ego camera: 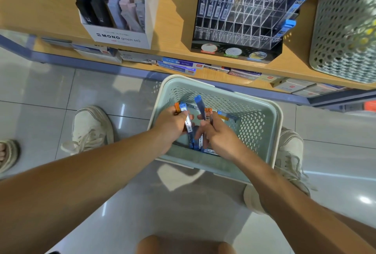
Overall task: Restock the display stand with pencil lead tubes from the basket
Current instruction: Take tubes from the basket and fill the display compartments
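The left hand (173, 126) grips thin blue- and orange-capped lead tubes (188, 120), and the right hand (220, 134) grips more, both inside the near pale green plastic basket (279, 119). Such full bunches could slip before reaching the far clear slotted display stand (244, 21).

Two baskets: a grey basket (341, 29) right of the acrylic display stand (244, 26), a green basket (256, 123) below it; one MONO box (122, 37) left.
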